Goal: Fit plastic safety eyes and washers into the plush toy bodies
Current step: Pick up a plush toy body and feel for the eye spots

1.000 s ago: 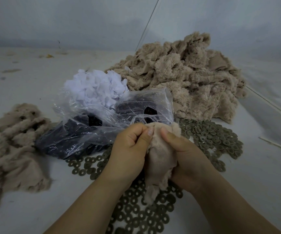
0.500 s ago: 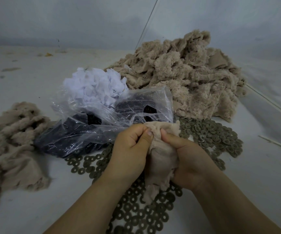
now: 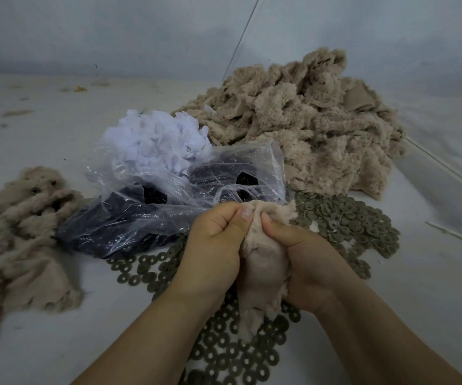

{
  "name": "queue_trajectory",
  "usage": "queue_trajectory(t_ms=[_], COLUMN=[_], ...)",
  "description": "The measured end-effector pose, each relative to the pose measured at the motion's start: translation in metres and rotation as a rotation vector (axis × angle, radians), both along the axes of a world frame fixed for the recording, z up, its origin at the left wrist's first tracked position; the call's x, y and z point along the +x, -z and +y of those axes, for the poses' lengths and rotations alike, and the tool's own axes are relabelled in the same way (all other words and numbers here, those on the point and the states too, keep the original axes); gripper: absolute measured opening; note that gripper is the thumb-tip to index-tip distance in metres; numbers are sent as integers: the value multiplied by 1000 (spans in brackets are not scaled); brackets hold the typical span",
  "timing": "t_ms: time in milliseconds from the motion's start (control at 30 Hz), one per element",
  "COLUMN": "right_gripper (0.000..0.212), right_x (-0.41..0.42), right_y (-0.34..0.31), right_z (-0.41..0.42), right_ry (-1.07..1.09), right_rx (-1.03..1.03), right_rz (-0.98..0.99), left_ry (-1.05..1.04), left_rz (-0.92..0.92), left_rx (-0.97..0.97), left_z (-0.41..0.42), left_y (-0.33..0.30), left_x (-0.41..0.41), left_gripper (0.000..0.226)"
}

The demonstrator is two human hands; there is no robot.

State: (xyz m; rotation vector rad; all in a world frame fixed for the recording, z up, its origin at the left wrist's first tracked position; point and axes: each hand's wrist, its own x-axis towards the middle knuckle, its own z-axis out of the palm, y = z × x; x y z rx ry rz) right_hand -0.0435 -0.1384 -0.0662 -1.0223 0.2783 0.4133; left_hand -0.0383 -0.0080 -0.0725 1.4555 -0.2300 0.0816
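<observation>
Plush body [image 3: 263,262], turned inside out, was clamped between left hand [image 3: 213,245] and right hand [image 3: 307,262], thumbs pinching its top; whether an eye was seated could not be told. Washers [image 3: 343,223] lay beneath it. Left of it sat a small, apparently finished pile [image 3: 21,232]; behind it a far larger pile [image 3: 307,120] remained.

Plastic bag [image 3: 168,207] blurs its dark contents.

Head camera looks forward and down, close over the table [image 3: 432,287].
</observation>
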Motion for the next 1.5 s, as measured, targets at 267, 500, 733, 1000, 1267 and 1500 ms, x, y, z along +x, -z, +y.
queue_trajectory(t_ms=[267,500,733,1000,1267,1500], right_gripper=[57,38,45,56,25,41], right_x=[-1,1,5,0,-1,0], right_y=[1,5,7,4,0,1], right_z=[0,2,-3,-2,0,1], right_ry=[-66,5,111,-40,49,-13], right_rx=[46,44,-74,-1,21,132], right_rz=[-96,-237,-196,-233,-148,-69], left_ry=[-88,-18,-11,-11,20,71], left_rz=[47,-42,-83,-43,69,90], left_rx=[-16,40,181,97,-44,-67], left_z=[4,12,15,13,12,11], left_y=[-1,0,3,3,3,3], left_x=[4,7,10,10,10,10], left_gripper=[33,53,20,21,33,31])
